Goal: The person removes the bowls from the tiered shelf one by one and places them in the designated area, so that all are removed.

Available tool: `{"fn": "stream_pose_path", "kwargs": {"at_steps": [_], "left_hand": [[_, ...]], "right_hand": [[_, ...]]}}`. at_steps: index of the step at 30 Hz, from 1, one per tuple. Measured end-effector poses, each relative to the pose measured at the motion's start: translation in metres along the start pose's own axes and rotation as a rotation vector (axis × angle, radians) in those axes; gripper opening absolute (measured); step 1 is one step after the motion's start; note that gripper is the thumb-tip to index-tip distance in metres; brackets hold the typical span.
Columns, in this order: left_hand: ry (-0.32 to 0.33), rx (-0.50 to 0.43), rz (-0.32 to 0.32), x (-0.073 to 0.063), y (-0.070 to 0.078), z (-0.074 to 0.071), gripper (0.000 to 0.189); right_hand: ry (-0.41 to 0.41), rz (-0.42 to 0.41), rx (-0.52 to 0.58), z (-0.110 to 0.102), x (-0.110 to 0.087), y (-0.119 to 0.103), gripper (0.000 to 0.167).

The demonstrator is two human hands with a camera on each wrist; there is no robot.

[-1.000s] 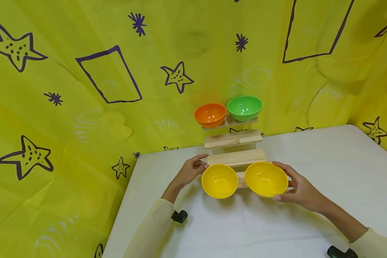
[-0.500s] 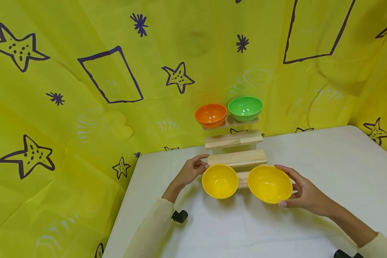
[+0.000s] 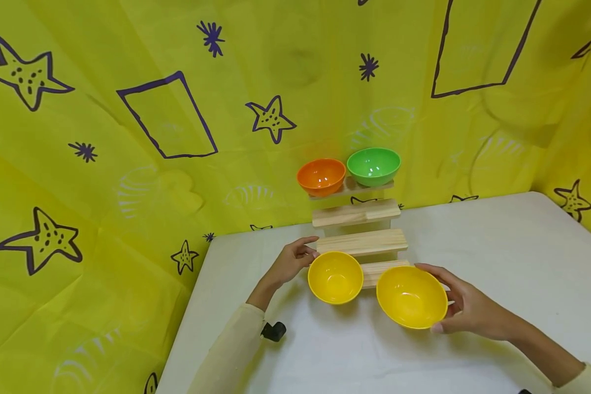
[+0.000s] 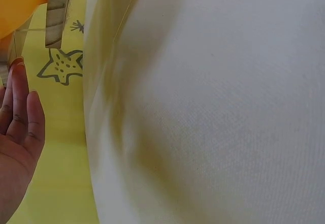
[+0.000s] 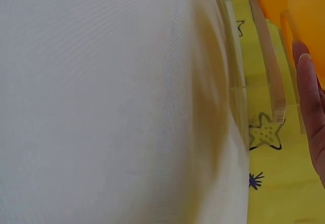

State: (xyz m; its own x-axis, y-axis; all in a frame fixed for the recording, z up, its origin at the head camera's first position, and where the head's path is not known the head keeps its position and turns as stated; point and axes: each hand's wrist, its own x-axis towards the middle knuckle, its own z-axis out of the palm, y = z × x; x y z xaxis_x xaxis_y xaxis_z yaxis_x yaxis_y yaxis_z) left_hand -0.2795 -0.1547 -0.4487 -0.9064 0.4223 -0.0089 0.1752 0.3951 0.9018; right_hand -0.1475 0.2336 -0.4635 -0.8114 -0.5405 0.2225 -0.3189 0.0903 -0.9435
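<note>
My right hand [image 3: 477, 309] grips the right-hand yellow bowl [image 3: 411, 298] by its right side, thumb low and fingers up along the rim. This bowl tilts slightly, in front of the lowest step of a wooden tiered rack [image 3: 361, 241]. A second yellow bowl [image 3: 335, 278] sits on the left of that step. My left hand [image 3: 289, 264] is at the rack's left end, fingertips right by the step and this bowl. In the left wrist view its fingers [image 4: 20, 97] look nearly straight. The right wrist view shows the gripped bowl [image 5: 310, 21] from below, partly cut off.
An orange bowl [image 3: 321, 177] and a green bowl [image 3: 374, 166] stand on the rack's top step. The two middle steps hold nothing. A white cloth covers the table [image 3: 325, 350]; a yellow patterned sheet [image 3: 256, 65] hangs behind.
My right hand has drawn its yellow bowl toward me and slightly right, off over the front of the lowest step, baring more of that step. The left hand stays put.
</note>
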Motion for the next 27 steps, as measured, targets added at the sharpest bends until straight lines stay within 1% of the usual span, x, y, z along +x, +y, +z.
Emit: {"fn": "stream_pose_path", "kwargs": {"at_steps": [7,14,18,23,27], "left_hand": [[0.003,0.007,-0.007,-0.001,0.001,0.000,0.046],[0.001,0.012,0.000,0.000,-0.002,0.000,0.046],[-0.002,0.016,0.009,0.000,-0.002,0.000,0.046],[-0.002,0.022,-0.001,0.000,-0.001,0.000,0.046],[0.003,0.024,-0.013,0.000,0.000,0.000,0.046]], "right_hand": [[-0.044,-0.005,0.013,0.003,-0.004,-0.003,0.094],[-0.078,0.027,0.036,0.008,-0.006,0.000,0.094],[-0.120,0.021,0.061,0.010,-0.007,0.000,0.095],[-0.170,0.054,0.102,0.013,-0.008,0.000,0.092],[-0.177,0.104,0.118,0.017,-0.008,-0.001,0.094]]}}
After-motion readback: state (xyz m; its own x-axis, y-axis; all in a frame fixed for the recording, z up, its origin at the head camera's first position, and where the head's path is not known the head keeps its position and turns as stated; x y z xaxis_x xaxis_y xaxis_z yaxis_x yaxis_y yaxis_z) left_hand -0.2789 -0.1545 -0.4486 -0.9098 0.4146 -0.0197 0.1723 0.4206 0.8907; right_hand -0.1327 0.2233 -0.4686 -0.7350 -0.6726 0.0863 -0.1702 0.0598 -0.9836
